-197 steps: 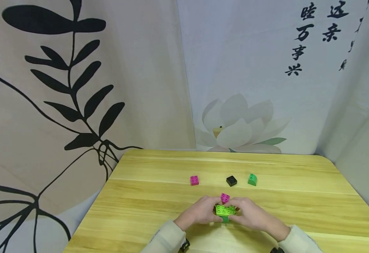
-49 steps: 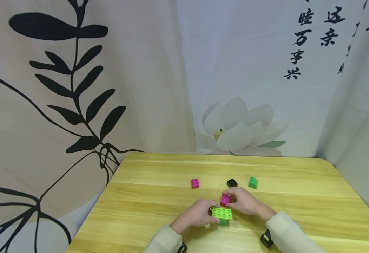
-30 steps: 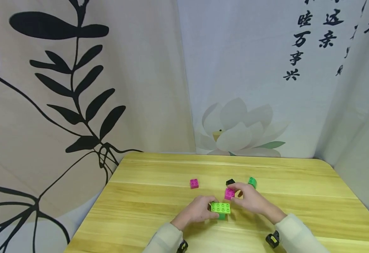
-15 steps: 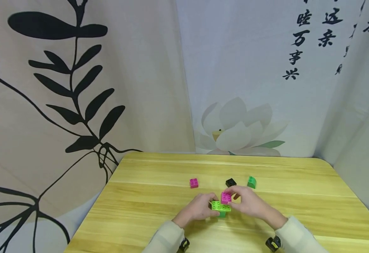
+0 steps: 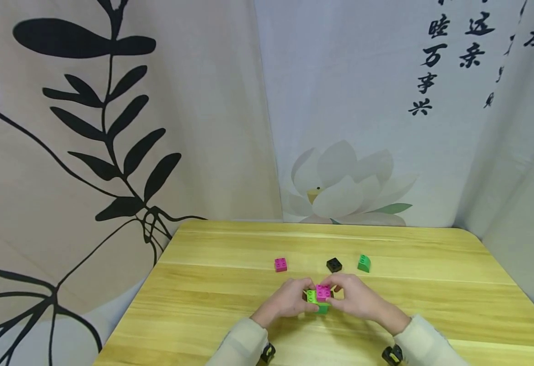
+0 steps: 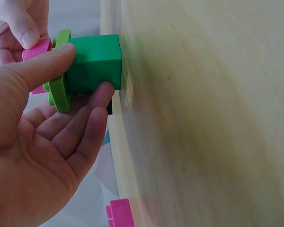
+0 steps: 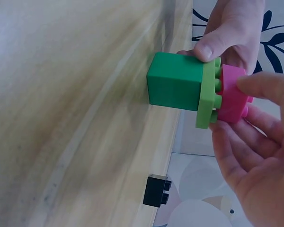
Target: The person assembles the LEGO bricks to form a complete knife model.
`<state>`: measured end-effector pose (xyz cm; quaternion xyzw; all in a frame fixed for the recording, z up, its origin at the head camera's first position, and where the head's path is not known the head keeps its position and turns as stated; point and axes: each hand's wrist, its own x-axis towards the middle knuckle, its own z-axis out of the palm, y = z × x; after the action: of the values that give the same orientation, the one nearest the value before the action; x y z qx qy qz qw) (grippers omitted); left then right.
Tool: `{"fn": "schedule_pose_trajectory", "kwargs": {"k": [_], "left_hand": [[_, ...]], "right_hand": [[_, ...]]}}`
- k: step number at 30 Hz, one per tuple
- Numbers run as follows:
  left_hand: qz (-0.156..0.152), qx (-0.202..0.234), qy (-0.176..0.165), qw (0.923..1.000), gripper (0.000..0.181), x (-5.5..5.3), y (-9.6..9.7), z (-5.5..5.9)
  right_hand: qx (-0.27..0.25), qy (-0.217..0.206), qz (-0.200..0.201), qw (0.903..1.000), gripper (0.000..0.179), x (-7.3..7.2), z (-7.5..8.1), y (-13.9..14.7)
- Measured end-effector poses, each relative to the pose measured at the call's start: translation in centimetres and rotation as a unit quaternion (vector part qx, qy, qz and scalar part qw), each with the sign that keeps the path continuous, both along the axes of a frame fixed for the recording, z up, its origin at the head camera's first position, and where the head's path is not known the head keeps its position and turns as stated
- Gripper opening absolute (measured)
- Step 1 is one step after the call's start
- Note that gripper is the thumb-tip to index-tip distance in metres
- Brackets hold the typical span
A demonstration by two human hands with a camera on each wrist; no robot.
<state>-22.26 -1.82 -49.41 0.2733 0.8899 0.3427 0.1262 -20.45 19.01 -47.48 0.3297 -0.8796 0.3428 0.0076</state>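
Observation:
My left hand (image 5: 288, 301) grips a dark green building block (image 6: 94, 64) topped by a lime green studded plate (image 7: 207, 94), thumb on one side and fingers on the other. My right hand (image 5: 359, 300) pinches a pink 2x2 brick (image 5: 323, 291) between thumb and fingers, at the right part of the plate. Seen from the right wrist, the pink brick (image 7: 232, 94) meets the lime studs slightly tilted, and several studs still show beside it. The green block stands on the wooden table; my fingers hide part of the stack.
Behind the hands lie a second pink brick (image 5: 280, 265), a black brick (image 5: 334, 265) and a green brick with a sloped side (image 5: 364, 263). The wooden table (image 5: 193, 295) ends at a back edge before a printed curtain (image 5: 212, 127).
My right hand has picked up the pink brick from behind the stack, then brought it left and toward me onto the lime plate. My left hand keeps its hold on the stack.

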Motion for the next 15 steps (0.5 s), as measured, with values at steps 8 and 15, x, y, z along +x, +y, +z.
{"fn": "schedule_pose_trajectory", "kwargs": {"k": [8, 15], "left_hand": [[-0.002, 0.008, -0.001, 1.0, 0.026, 0.04, 0.05, -0.27], [0.003, 0.008, -0.011, 0.9999, 0.025, -0.09, 0.16, -0.25]], "right_hand": [[-0.001, 0.004, 0.006, 1.0, 0.025, -0.11, -0.6, -0.11], [0.003, 0.012, 0.004, 0.9999, 0.027, -0.09, -0.64, -0.25]]}}
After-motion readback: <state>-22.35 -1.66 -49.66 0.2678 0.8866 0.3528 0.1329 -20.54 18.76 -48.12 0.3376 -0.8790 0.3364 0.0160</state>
